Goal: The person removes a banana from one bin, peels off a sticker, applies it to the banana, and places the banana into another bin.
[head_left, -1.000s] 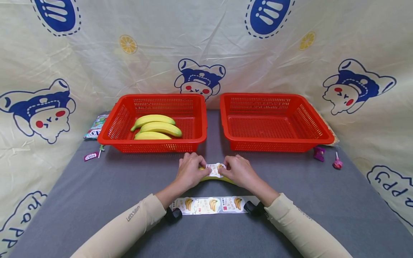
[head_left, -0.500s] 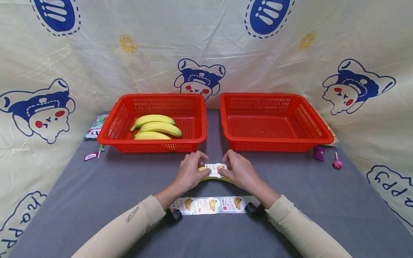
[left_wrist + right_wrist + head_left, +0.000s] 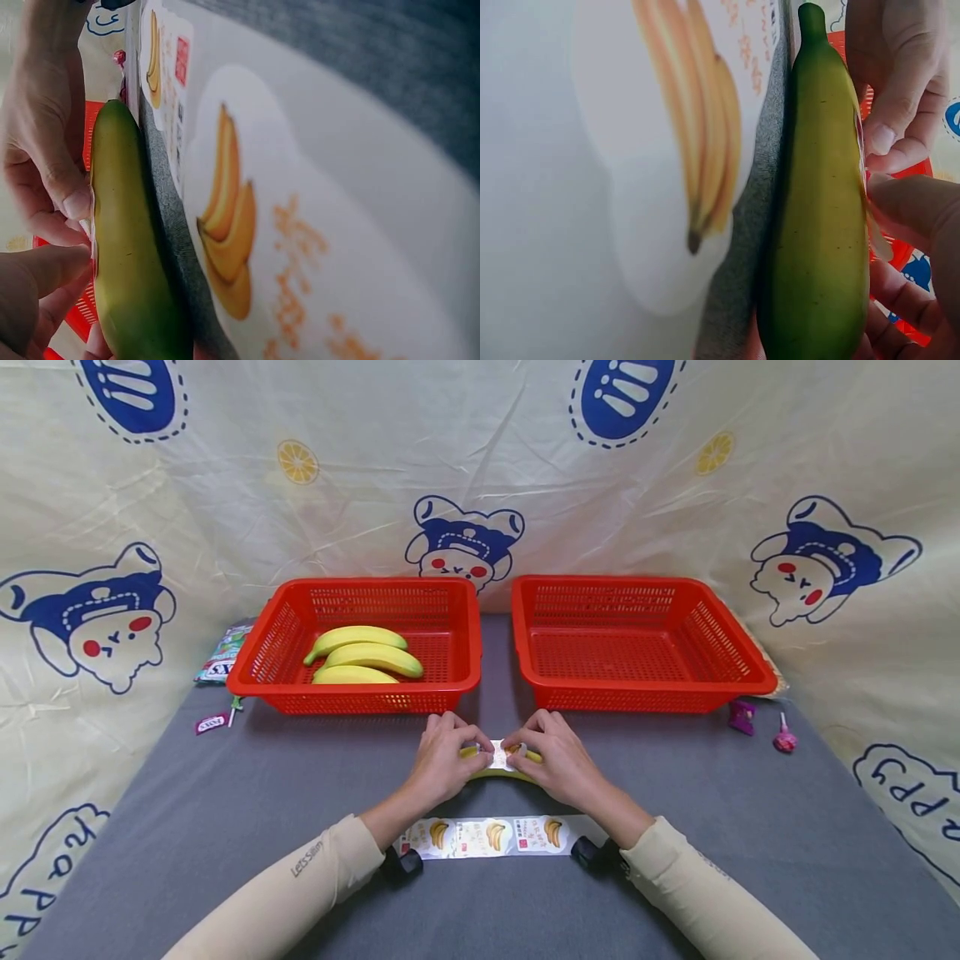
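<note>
Head view: one banana [image 3: 501,770] lies on the grey counter [image 3: 225,810], long axis left to right, just before the two red baskets [image 3: 360,647]; left hand [image 3: 441,762] and right hand [image 3: 561,762] flank it equally, fingers curled, pinching a white sticker [image 3: 501,752] onto its upper side; sticker strip [image 3: 487,837] lies nearer the person.

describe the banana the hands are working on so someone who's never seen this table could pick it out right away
On the grey table, look in front of the gap between the two red baskets. A banana lies there between the left hand and right hand. Unlike the three in the left basket, it carries a white sticker under the fingertips.
</note>
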`<state>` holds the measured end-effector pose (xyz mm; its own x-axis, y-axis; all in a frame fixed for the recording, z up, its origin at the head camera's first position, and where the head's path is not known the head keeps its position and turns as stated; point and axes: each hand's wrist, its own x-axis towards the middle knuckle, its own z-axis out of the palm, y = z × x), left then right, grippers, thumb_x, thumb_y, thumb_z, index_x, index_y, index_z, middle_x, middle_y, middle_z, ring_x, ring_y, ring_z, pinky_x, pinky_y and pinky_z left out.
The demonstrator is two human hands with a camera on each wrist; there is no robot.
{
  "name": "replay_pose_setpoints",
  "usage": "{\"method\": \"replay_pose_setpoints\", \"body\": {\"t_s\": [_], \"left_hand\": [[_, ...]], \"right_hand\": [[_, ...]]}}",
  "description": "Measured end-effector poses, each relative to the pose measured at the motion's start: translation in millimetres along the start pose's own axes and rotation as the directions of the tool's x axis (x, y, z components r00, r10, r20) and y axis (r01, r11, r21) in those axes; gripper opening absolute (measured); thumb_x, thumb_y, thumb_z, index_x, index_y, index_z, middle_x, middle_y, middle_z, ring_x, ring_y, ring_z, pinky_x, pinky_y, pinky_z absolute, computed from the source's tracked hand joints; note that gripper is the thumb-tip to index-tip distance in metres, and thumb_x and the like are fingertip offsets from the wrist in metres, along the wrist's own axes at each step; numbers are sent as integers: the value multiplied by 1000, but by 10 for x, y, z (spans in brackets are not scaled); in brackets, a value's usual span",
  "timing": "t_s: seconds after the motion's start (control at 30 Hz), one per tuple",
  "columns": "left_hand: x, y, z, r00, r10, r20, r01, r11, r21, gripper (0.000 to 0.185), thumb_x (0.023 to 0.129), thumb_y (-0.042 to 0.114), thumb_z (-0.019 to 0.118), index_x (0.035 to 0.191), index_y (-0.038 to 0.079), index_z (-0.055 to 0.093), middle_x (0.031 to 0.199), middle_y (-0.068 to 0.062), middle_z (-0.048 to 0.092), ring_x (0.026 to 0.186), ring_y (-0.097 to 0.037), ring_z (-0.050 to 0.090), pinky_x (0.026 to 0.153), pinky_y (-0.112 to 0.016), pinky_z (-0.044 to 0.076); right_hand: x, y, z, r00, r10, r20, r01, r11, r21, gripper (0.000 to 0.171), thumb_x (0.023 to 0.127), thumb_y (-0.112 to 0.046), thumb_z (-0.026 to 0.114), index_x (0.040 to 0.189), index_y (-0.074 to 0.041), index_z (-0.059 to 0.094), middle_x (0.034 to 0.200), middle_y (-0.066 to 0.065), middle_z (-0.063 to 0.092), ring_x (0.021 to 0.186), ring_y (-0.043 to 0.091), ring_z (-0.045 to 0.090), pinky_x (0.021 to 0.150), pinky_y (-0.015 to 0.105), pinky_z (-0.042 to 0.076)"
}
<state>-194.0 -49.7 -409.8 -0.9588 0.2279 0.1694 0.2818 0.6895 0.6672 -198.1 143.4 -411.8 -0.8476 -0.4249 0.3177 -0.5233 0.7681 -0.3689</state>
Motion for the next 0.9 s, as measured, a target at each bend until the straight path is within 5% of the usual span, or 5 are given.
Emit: {"method": "replay_pose_setpoints", "body": {"t_s": [0.47,0.9], "left_hand": [[-5,-11,-3,1000,-3,9,3,999,50,12,78,22,72,90,20,73,94,-8,56,96,-20,42,86,-38,35],[-16,-2,0,1000,-14,20,13,999,49,14,77,22,73,91,20,72,91,-4,53,93,-18,41,83,-34,34]], "right_hand": [[-58,9,-2,996,88,16,-87,994,-68,30,77,-33,76,104,-22,74,88,-2,58,81,13,42,68,25,32],[-130,49,-65,983,179,-24,-180,983,-27,19,75,-28,78,90,-16,76,80,-2,62,75,13,46,66,26,35]]}}
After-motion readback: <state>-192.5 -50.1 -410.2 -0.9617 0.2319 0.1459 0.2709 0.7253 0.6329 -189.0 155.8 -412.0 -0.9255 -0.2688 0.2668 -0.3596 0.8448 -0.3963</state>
